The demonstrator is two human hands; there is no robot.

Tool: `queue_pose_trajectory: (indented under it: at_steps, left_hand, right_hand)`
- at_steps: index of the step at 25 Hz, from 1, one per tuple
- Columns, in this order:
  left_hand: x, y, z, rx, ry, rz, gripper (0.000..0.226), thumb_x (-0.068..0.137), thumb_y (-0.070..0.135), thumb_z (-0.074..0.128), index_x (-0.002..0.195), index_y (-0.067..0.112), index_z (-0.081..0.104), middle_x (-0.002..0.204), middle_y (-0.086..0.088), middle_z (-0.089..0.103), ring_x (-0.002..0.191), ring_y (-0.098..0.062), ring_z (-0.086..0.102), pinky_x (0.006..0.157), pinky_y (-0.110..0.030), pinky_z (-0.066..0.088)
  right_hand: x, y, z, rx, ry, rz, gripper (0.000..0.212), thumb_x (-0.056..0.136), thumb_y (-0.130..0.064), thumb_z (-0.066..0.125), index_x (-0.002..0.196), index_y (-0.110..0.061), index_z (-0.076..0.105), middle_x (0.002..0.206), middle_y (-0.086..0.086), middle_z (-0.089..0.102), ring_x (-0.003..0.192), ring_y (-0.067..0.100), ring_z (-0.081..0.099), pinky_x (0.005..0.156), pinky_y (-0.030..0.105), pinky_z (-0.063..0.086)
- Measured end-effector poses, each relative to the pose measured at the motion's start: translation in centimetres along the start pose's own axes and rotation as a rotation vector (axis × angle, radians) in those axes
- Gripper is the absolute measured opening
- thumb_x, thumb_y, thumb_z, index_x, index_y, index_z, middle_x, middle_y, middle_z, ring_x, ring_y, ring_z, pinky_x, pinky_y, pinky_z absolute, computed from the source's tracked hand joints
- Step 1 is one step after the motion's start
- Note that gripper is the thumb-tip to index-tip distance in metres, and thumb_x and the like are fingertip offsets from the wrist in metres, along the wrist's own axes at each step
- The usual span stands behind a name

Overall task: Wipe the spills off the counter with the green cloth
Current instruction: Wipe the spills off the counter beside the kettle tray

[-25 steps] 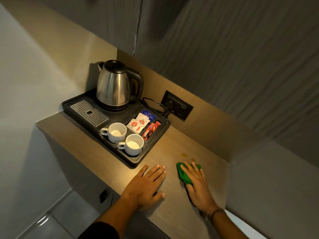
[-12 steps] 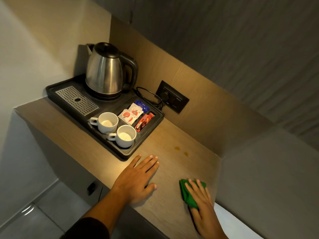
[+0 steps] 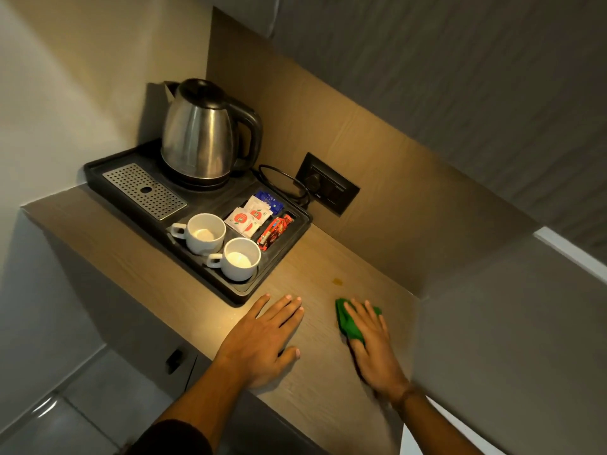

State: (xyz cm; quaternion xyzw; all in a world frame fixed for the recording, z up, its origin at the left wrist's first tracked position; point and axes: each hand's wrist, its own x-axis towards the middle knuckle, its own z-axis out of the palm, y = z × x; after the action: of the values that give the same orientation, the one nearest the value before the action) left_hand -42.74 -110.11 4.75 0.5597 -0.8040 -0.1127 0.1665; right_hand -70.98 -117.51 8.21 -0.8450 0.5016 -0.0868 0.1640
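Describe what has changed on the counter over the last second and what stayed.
The right hand, pressing the green cloth, slid it back towards the front edge, then forward again, just short of the brown spill. The left hand stayed flat on the counter; nothing was let go.

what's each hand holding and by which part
Nothing gripped: the right hand presses flat on top of the green cloth; the left hand rests on the counter.

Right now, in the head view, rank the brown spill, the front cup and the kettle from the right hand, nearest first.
1. Brown spill: on the counter, just beyond the right hand, which presses the green cloth.
2. Front cup: in the tray, to the left.
3. Kettle: at the tray's back, far left.
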Motion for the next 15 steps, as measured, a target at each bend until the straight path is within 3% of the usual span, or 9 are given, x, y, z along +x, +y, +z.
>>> queue_pose_trajectory:
  at_steps: [3, 6, 9, 12, 15]
  left_hand:
    - [0.1, 0.0, 0.0, 0.011, -0.008, -0.002, 0.073, 0.104, 0.061, 0.028, 0.163, 0.021, 0.013, 0.174, 0.001, 0.008, 0.157, -0.015, -0.003, 0.127, -0.052, 0.004]
    - [0.2, 0.2, -0.3, 0.015, -0.016, -0.008, 0.074, 0.103, 0.063, 0.026, 0.163, 0.022, 0.011, 0.174, 0.002, 0.004, 0.157, -0.014, -0.004, 0.127, -0.052, 0.001]
    - [0.2, 0.2, -0.3, 0.001, -0.013, -0.009, 0.074, 0.103, 0.063, 0.026, 0.163, 0.023, 0.011, 0.174, 0.003, 0.003, 0.157, -0.013, -0.007, 0.127, -0.05, -0.002]
    - [0.1, 0.3, -0.3, 0.003, -0.009, -0.011, 0.074, 0.103, 0.062, 0.028, 0.163, 0.023, 0.012, 0.174, 0.002, 0.005, 0.157, -0.013, -0.006, 0.127, -0.051, 0.002]
    - [0.1, 0.3, -0.4, 0.011, -0.004, -0.007, 0.073, 0.103, 0.06, 0.03, 0.163, 0.021, 0.014, 0.174, 0.001, 0.008, 0.157, -0.014, -0.003, 0.127, -0.052, 0.005]
  right_hand:
    - [-5.2, 4.2, -1.5, 0.013, -0.017, -0.058, 0.062, 0.1, -0.026, 0.04, 0.158, -0.039, 0.026, 0.169, -0.017, 0.019, 0.159, 0.018, 0.006, 0.128, 0.047, 0.003]
    - [-0.1, 4.4, -2.9, 0.023, 0.089, 0.187, 0.061, 0.101, -0.015, 0.047, 0.155, -0.035, 0.03, 0.168, -0.003, 0.028, 0.158, 0.026, 0.008, 0.126, 0.06, 0.008]
    - [7.7, 0.2, -2.4, -0.015, 0.142, 0.31, 0.065, 0.1, -0.006, 0.051, 0.158, -0.026, 0.031, 0.167, 0.002, 0.028, 0.157, 0.029, 0.011, 0.126, 0.057, 0.007]
    - [8.1, -3.0, -0.2, 0.023, 0.065, 0.107, 0.069, 0.098, -0.006, 0.053, 0.158, -0.03, 0.03, 0.169, -0.002, 0.024, 0.158, 0.024, 0.006, 0.127, 0.053, 0.001]
    - [0.3, -2.6, 1.4, 0.006, 0.03, -0.027, 0.069, 0.099, -0.015, 0.046, 0.158, -0.043, 0.023, 0.17, -0.014, 0.018, 0.158, 0.014, 0.0, 0.126, 0.047, -0.002]
